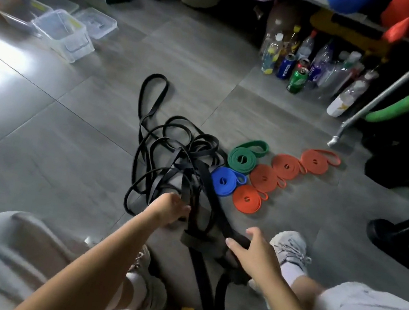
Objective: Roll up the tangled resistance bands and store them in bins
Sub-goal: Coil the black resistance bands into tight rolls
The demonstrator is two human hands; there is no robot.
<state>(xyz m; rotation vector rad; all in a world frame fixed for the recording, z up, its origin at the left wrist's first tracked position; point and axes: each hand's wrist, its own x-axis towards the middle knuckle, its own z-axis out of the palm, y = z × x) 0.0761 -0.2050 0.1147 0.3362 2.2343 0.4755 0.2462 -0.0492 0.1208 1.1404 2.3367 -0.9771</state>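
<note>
Working the black tangle (171, 154) at centre frame, pulling strands apart, not yet rolling. Left hand (170, 207) closing in a fist around a few thin black strands at the near edge of the heap. Right hand (253, 252) lying half open, fingers spread over a wider black band (201, 270) running down toward the bottom of the frame; hard telling whether gripping it or just pressing it.

Already sitting coiled just right of the tangle: 1 green roll (243, 160), 1 blue roll (223, 181), 4 orange rolls (247, 199). None binned yet.

Next, probably: freeing 1 single band from the knot, needing a steady draw so other loops are not tightening.

Clear plastic bins (63, 35) waiting at upper left, well apart from the rolls. Grey tiled floor (66, 131) underneath, glare at left. Bottles and cans (300, 68) crowding upper right, beneath a shelf.
</note>
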